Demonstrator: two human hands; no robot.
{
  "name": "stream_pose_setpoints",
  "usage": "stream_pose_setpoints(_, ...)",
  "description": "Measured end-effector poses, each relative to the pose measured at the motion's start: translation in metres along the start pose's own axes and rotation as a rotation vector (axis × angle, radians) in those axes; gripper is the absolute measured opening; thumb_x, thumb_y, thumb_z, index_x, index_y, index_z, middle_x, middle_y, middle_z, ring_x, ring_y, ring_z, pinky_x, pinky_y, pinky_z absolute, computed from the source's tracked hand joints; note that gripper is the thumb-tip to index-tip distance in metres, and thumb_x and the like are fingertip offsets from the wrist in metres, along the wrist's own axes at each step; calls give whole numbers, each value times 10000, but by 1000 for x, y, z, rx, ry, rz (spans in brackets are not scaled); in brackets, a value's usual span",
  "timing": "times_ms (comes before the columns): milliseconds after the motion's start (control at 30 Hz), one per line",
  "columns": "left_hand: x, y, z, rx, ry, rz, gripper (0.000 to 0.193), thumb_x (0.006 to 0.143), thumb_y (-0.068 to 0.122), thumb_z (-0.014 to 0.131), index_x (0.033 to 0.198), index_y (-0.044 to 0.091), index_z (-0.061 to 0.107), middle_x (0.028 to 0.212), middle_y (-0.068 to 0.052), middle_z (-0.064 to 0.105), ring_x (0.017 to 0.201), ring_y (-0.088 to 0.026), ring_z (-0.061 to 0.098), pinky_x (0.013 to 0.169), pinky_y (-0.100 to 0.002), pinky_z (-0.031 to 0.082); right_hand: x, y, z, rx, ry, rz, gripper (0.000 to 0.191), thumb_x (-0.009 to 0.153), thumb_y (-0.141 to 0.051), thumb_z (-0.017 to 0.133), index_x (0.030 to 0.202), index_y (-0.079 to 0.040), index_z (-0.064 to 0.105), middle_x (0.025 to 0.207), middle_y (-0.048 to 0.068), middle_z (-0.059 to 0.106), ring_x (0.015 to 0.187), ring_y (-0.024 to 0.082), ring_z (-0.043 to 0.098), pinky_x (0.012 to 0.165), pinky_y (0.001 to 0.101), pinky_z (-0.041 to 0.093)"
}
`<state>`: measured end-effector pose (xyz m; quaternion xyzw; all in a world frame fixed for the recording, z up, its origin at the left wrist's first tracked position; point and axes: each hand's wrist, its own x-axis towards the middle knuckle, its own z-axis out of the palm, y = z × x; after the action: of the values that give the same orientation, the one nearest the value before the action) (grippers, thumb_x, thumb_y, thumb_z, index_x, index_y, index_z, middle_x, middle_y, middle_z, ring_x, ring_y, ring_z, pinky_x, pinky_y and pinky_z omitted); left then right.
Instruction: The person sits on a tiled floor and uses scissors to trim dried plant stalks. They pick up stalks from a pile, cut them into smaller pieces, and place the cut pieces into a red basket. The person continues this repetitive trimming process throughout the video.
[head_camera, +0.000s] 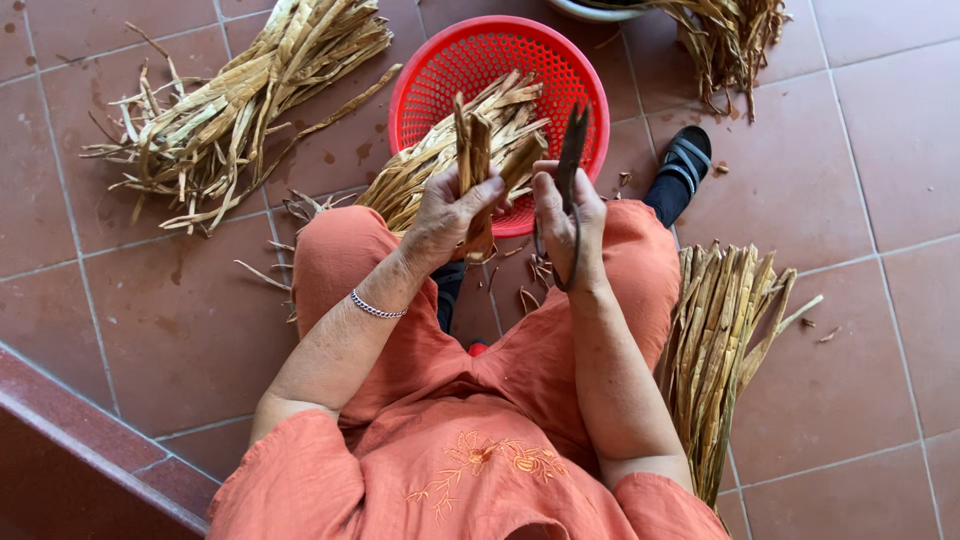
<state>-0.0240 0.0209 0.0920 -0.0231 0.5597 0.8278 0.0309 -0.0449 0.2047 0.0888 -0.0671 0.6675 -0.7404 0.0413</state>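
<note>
Seated person working dried plant strips over the lap, above a tiled floor (880, 300). The left hand (450, 215) is closed around a short bundle of dried strips (475, 150), held upright by its lower end. The right hand (565, 215) pinches a single dark strip (573, 140) near its middle, beside the bundle. The strips look light, stiff and brittle, best taken low near the base. A red basket (440, 70) holding more strips sits just ahead; loose heaps lie at left (230, 110) and right (720, 350).
</note>
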Motion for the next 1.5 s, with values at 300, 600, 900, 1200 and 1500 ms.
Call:
stream_pose_setpoints(300,4,5,-11,-92,130,-10,228,953,48,727,1180,30,727,830,23,656,681,-32,569,604,-197,472,-6,-6,14,-559,-152,-88,566,1091,-517,430,1410,-69,563,1212,186,698,1147,304,679,980,405,506)
stream_pose_setpoints(600,0,7,-9,-86,72,-122,142,961,137,746,977,3,704,691,4,619,450,-65,506,350,-241,372,-7,-16,19,-622,-146,-7,663,1050,-625,320,1346,-95,587,1093,188,713,1066,337,696,915,429,518)
stream_pose_setpoints(900,1,4,-1,-194,44,-92,159,998,172,694,1062,29,719,853,-24,700,725,-89,647,636,-267,569,-13,-14,21,-641,-138,-60,712,1053,-671,199,1159,-113,627,950,128,751,917,375,722,807,471,544)
stream_pose_setpoints(1200,-1,10,-8,12,-27,-169,195,1018,206,695,972,18,716,767,-29,676,606,-87,586,491,-234,467,-5,-12,11,-649,-142,-148,740,1058,-697,223,1170,-65,592,868,138,700,829,387,696,735,480,519)
stream_pose_setpoints(1500,-1,12,-9,56,-88,-201,199,1034,244,639,977,62,695,834,-13,709,673,-77,626,559,-225,513,-4,-18,1,-261,35,-108,462,1109,-469,430,1088,-74,667,748,-24,558,651,69,496,596,267,412)
